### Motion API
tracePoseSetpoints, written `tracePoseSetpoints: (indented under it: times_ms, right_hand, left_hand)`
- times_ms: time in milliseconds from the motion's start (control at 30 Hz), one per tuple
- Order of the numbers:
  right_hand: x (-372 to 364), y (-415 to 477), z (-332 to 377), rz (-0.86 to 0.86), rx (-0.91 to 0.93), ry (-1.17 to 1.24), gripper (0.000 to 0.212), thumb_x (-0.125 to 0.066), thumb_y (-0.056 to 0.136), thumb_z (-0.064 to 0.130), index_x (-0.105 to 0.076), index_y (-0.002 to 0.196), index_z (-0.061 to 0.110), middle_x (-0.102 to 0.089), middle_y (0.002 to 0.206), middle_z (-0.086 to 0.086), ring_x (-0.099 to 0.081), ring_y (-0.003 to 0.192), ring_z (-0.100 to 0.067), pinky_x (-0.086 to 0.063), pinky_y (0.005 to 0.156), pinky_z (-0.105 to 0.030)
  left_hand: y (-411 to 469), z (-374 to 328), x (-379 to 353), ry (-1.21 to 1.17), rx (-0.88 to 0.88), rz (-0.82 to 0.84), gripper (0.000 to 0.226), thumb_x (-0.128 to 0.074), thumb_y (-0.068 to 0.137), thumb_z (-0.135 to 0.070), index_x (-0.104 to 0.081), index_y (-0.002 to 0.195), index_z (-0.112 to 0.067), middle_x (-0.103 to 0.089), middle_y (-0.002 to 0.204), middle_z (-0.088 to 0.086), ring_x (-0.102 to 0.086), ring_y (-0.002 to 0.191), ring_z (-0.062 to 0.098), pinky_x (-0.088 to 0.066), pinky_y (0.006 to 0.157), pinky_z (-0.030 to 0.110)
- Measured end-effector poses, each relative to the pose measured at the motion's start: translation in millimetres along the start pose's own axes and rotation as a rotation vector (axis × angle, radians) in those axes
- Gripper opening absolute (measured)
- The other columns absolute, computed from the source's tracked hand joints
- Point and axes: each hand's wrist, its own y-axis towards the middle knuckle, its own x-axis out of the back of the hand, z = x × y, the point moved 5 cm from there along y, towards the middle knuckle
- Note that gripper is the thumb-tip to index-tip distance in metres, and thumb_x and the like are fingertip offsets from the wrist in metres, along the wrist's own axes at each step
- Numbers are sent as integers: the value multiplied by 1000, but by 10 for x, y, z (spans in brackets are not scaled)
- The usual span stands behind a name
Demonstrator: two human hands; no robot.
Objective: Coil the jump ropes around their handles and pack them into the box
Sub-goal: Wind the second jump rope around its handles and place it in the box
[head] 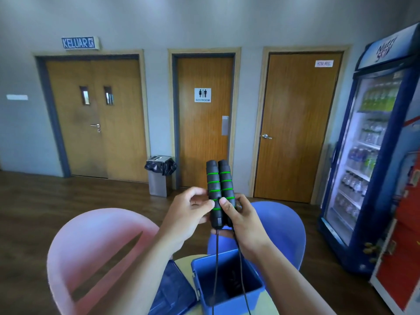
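Two black jump-rope handles point(218, 185) with green rings stand upright side by side in front of me. My right hand point(241, 220) grips the lower part of the pair, thumb across the front. My left hand point(189, 212) touches the left handle low down with thumb and fingertips, fingers curled. Two thin black cords point(216, 264) hang from the handle bottoms down past the open blue box point(229, 301) below. Something dark lies inside the box; I cannot make it out.
The box stands on a small pale table point(181, 262), its blue lid point(170, 292) lying to the left. A pink chair point(91, 246) and a blue chair point(284, 226) stand beyond the table. A drinks fridge point(372, 155) is at the right, a bin point(159, 176) by the doors.
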Motion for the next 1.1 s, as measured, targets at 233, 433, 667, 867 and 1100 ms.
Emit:
tracePoseSetpoints:
  times_ms: [233, 433, 667, 867, 1100]
  right_hand:
    - [114, 95, 70, -1, -31, -36, 31, -65, 94, 25, -52, 113, 4, -69, 95, -10, -71, 77, -19, -58, 59, -37]
    - [228, 215, 244, 75, -76, -143, 36, -67, 94, 25, -49, 114, 1, -65, 88, -11, -62, 64, -24, -46, 43, -27]
    - [51, 333, 479, 286, -123, -404, 37, -71, 90, 30, -60, 118, 9, -66, 88, -11, -57, 75, -34, -44, 41, -24]
    - [172, 339, 570, 385, -131, -411, 49, -75, 83, 35, -57, 125, 18, -67, 88, -9, -62, 58, -24, -47, 49, -25]
    - [303, 413, 684, 309, 119, -697, 31, -61, 94, 46, -60, 81, 18, -33, 64, -7, -31, 50, -20, -27, 46, -31]
  left_hand:
    - [173, -81, 25, 377, -176, 8, 11, -75, 90, -24, -66, 95, -23, -71, 92, -10, -68, 82, 1, -56, 80, 27]
    - [361, -543, 77, 1239, -935, 80, 73, -76, 75, -20, -47, 142, -23, -39, 149, 7, -44, 132, 30, -41, 110, 47]
    - [568, -582, -165, 1757, -1039, 453, 65, -73, 80, -38, -42, 136, -21, -61, 120, 1, -56, 122, 27, -34, 115, 41]
    - [638, -693, 98, 1619, -854, 309, 37, -64, 85, -40, -45, 113, -24, -58, 103, -6, -58, 96, 18, -35, 76, 30]
    - [725, -603, 677, 1359, -448, 78, 33, -68, 76, -36, -44, 98, -31, -57, 82, -9, -54, 72, 21, -46, 60, 33]
